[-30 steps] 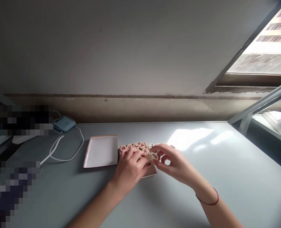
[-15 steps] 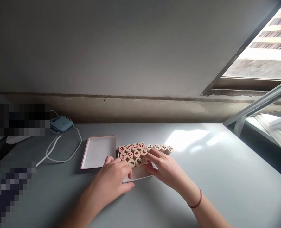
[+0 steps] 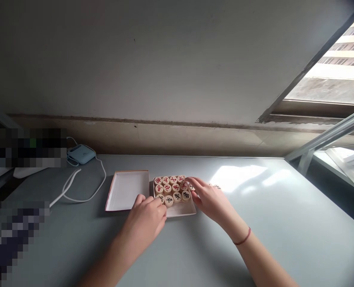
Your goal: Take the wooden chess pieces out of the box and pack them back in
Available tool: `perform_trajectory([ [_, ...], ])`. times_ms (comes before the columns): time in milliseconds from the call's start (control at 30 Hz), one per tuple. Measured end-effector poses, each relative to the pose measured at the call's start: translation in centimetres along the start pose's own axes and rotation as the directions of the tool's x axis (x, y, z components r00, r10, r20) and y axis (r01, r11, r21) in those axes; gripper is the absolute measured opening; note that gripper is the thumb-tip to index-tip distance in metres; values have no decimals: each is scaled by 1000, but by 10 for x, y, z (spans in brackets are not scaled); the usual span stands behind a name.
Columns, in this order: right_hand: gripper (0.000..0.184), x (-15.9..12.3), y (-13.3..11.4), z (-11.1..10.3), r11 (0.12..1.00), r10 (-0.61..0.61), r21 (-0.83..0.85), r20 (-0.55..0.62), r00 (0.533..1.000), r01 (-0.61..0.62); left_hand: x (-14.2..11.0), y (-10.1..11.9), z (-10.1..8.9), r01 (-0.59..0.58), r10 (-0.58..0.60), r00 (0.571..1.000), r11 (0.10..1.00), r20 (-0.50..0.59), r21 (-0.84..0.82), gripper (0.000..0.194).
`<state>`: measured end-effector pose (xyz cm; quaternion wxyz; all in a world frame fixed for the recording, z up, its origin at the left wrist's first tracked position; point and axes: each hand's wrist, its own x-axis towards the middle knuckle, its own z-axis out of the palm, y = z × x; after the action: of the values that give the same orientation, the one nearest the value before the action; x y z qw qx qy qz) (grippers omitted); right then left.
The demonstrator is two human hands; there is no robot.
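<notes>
A shallow box [image 3: 181, 211] holds rows of round wooden Chinese chess pieces, with red characters in the back rows and black ones [image 3: 177, 197] in the front row. A strip of its white floor shows along the near side. My left hand [image 3: 148, 215] has its fingers curled at the box's near left corner, closed against it. Over the right side of the box is my right hand [image 3: 210, 201], thumb and forefinger apart. Between them part of a black-marked piece [image 3: 191, 187] shows beside the box. The hand mostly hides the pieces on the table there; one [image 3: 217, 187] peeks out behind it.
The box's lid [image 3: 126, 190] lies inside up to the left. A light blue device [image 3: 81, 154] and a white cable [image 3: 100, 191] lie on the grey table [image 3: 284, 223] at the far left. A wall stands behind, with a window at the right.
A black-marked piece that was under my right fingers now sits at the front row's right end. My right hand has shifted right and back from it. My left fingers have curled in.
</notes>
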<state>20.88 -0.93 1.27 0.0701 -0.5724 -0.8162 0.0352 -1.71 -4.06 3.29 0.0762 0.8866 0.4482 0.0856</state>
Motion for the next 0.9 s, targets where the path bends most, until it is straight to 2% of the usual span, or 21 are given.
perform_trajectory([
  [200, 35, 0, -3, 1, 1000, 13, -19, 17, 1000, -12, 0, -1, -2, 13, -15, 999, 998, 39, 55, 22],
  [367, 36, 0, -2, 3, 1000, 15, -16, 12, 1000, -14, 0, 0, -6, 43, -49, 994, 997, 94, 67, 21],
  [467, 33, -1, 0, 1, 1000, 15, 19, -15, 1000, -15, 2, -1, -9, 69, -68, 996, 997, 64, -22, 12],
  [533, 28, -4, -2, -3, 994, 25, 107, -93, 995, -15, 3, -3, -12, 75, -75, 997, 991, 4, -107, 5],
  [567, 26, -6, -5, -6, 984, 33, 177, -145, 989, -7, 3, -4, -12, 72, -79, 996, 987, -42, -143, 10],
  [633, 21, -11, -14, -12, 932, 52, 361, -213, 976, 29, 5, -5, -13, 46, -77, 986, 979, -149, -199, 22],
  [733, 18, -17, -34, -19, 756, 45, 650, -173, 984, 80, 6, -5, -11, -34, -37, 965, 964, -259, -262, 35],
  [833, 20, -21, -49, -19, 584, 36, 810, -100, 994, 60, 6, -2, -11, -105, 21, 965, 944, -261, -314, 33],
  [900, 23, -21, -51, -16, 523, 49, 851, -72, 996, 36, 6, -2, -13, -103, 24, 975, 930, -221, -352, 33],
])
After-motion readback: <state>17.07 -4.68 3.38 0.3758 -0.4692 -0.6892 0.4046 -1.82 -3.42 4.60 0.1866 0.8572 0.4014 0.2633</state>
